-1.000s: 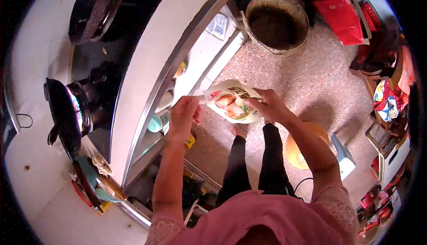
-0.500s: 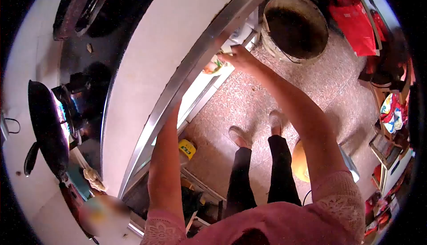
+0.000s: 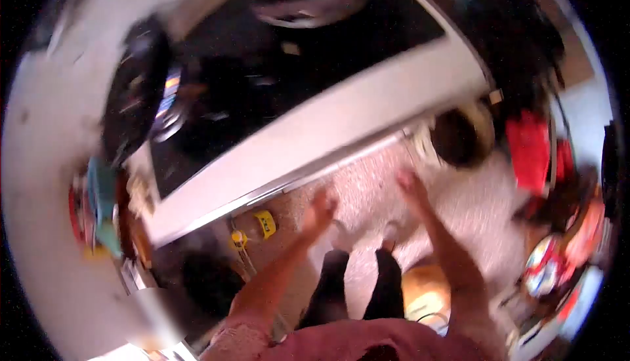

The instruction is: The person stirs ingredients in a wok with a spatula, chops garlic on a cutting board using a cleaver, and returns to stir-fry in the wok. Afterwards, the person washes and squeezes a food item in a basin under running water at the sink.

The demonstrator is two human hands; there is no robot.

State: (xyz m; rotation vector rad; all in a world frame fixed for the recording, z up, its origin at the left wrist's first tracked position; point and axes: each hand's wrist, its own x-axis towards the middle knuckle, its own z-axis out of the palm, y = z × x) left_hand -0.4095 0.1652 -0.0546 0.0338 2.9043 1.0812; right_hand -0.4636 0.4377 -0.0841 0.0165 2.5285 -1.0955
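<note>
My left hand [image 3: 320,209] is over the speckled floor, below the front edge of the counter [image 3: 367,108]. Its fingers look loosely apart, with nothing visible in them, though motion blurs the outline. To the right, my right hand [image 3: 409,184] hangs above the floor near the pot-like bucket [image 3: 484,128]. It too appears empty, its fingers slightly spread and blurred. Neither hand touches the counter or the bucket.
A dark stovetop [image 3: 262,92] is set into the counter, with a black pan [image 3: 134,92] at its left. A yellow-labelled container [image 3: 265,224] stands on the floor under the counter. At right are a red bag [image 3: 527,151] and a round yellow-orange object [image 3: 426,289].
Both hands have come out from beneath the counter edge and back toward my body, now apart over the floor. The view has turned, showing more of the stovetop.
</note>
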